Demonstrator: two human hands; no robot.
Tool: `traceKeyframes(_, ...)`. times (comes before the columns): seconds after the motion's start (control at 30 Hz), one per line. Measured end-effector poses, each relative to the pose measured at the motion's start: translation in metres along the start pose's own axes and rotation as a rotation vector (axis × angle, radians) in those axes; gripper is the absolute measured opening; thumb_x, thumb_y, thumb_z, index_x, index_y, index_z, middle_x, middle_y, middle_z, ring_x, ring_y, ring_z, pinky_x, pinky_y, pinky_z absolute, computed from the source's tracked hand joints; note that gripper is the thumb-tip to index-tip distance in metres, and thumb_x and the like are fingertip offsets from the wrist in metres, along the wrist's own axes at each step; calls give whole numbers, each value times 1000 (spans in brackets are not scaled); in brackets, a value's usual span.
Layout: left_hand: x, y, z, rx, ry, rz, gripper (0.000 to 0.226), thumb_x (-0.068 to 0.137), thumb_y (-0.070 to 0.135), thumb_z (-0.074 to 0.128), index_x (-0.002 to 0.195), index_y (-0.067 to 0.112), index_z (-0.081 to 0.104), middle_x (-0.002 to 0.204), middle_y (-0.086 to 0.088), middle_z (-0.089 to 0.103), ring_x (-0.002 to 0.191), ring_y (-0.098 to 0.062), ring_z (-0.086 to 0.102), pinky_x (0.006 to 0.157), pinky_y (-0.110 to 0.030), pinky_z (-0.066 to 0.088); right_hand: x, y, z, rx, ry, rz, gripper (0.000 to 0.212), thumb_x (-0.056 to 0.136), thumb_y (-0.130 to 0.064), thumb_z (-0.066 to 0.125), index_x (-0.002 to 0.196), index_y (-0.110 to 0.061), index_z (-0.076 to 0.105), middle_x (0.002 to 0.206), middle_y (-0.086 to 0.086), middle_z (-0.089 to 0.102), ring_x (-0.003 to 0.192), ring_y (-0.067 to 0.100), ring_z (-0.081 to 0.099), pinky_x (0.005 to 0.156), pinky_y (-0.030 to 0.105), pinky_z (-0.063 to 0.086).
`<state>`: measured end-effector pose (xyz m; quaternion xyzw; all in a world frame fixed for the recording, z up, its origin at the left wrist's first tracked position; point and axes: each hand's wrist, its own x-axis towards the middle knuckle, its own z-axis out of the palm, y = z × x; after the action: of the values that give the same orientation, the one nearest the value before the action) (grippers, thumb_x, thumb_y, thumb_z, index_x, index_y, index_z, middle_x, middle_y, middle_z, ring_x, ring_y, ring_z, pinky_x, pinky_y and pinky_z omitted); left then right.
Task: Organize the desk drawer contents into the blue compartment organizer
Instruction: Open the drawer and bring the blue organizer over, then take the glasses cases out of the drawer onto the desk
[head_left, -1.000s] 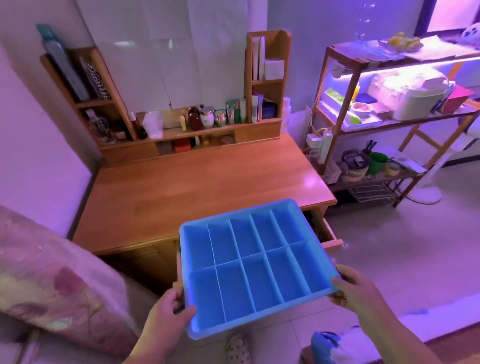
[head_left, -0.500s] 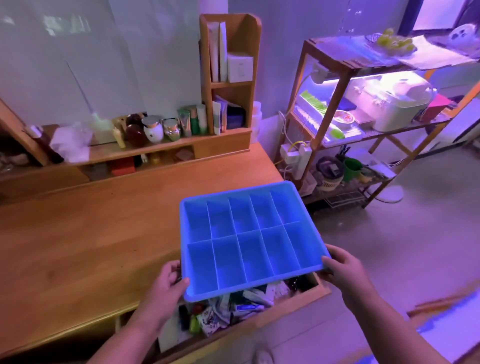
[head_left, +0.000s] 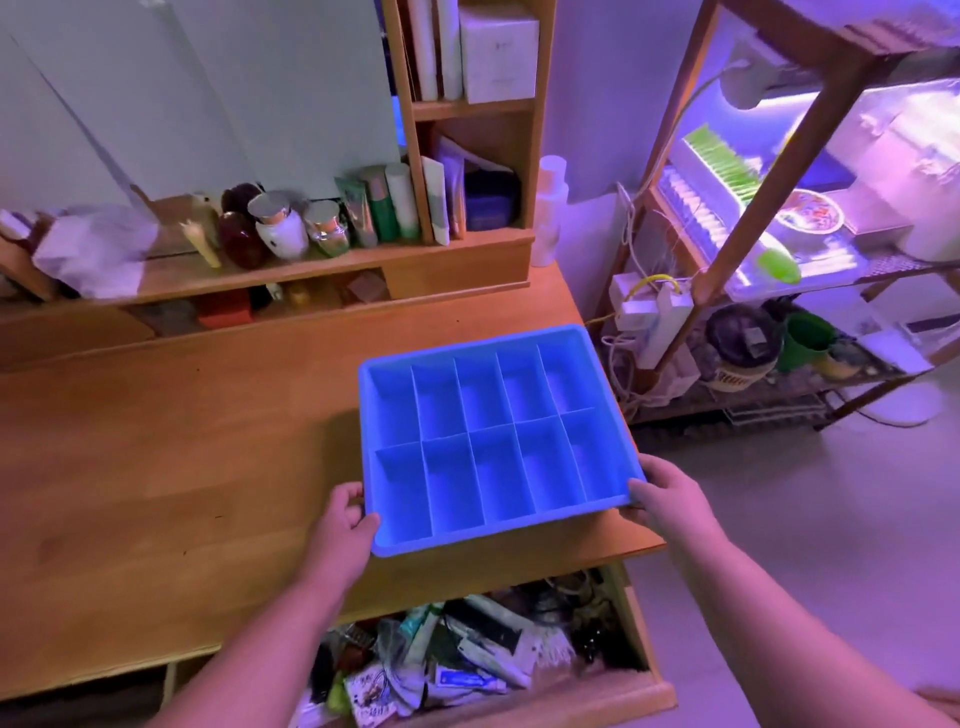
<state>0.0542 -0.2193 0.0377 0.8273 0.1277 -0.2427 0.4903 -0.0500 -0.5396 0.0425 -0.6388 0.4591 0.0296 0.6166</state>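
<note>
The blue compartment organizer (head_left: 368, 436) sits at the right end of the wooden desk top (head_left: 156, 457), its two rows of compartments holding nothing. My left hand (head_left: 345, 519) grips its near left corner. My right hand (head_left: 662, 491) grips its near right corner. Below the desk edge the open drawer (head_left: 644, 693) is crammed with tubes, packets and other small clutter (head_left: 447, 654).
A low wooden shelf (head_left: 332, 265) with bottles and jars runs along the back of the desk, joined by a tall shelf tower (head_left: 467, 104). To the right stands a lit wooden rack (head_left: 779, 171) with a power strip (head_left: 654, 322) and cables.
Both hands carried the organizer forward from over the drawer onto the desk top. The view came closer, and the drawer's contents show more fully below.
</note>
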Motion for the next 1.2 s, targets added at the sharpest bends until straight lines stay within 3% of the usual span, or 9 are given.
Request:
traceKeyframes(0.27,-16,-5,-2,-4,71,53,39,95,23,53,133,18,44,109,6,60,96,-12,59,81,-28,44,0,15,-7,7,43,-67,36,94,-21,55,130,-18,50,113,3,61,90,22,67,69,31,54)
traceKeyframes(0.37,-67,-46,-17,201,90,228,25,88,30,62,111,24,53,98,14,60,88,-4,58,73,-14,44,-35,57,-14,-334,221,-284,8,90,-25,60,97,-25,59,97,1,66,78,14,64,64,29,48)
traceKeyframes(0.43,-96,-86,-22,420,-89,258,28,84,37,66,108,28,55,106,15,60,95,-3,58,80,-18,45,-59,97,-17,-707,78,-414,15,86,-27,64,81,-38,56,88,-7,67,81,14,63,66,30,45)
traceKeyframes(0.47,-106,-107,-23,594,-227,222,44,83,47,64,121,29,51,122,15,54,109,-3,53,91,-22,43,-71,117,-16,-928,-76,-413,10,85,-36,64,90,-42,58,97,-10,66,94,14,62,74,28,45)
traceKeyframes(0.53,-113,-152,-23,958,-441,152,80,80,62,56,146,29,25,149,13,29,135,-8,32,112,-29,27,-82,154,-11,-1365,-407,-383,54,81,-56,54,131,-37,47,132,-12,51,126,12,46,101,24,33)
traceKeyframes(0.57,-113,-168,-21,1078,-502,134,89,79,64,56,149,28,14,155,10,20,141,-11,23,117,-33,18,-80,172,-11,-1508,-493,-385,71,80,-60,51,143,-32,33,143,-12,40,135,11,34,111,27,22)
traceKeyframes(0.63,-111,-190,-15,1191,-507,162,92,81,56,60,150,25,9,157,5,15,144,-13,16,119,-36,8,-75,189,-5,-1662,-494,-364,76,85,-50,51,149,-30,17,151,-10,28,141,12,22,116,33,11)
traceKeyframes(0.8,-98,-207,-17,1231,-334,315,54,89,8,51,139,26,38,141,5,47,129,-12,43,112,-28,30,-57,203,1,-1714,-359,-435,52,91,-19,41,141,-31,34,137,-12,46,128,12,43,106,24,30)
traceKeyframes(1.2,-64,-183,-30,1084,-256,291,46,83,11,58,125,30,54,120,6,58,110,-16,56,93,-32,45,-29,154,15,-1733,-341,-475,42,93,-24,45,134,-32,43,124,-13,58,108,16,60,80,27,50)
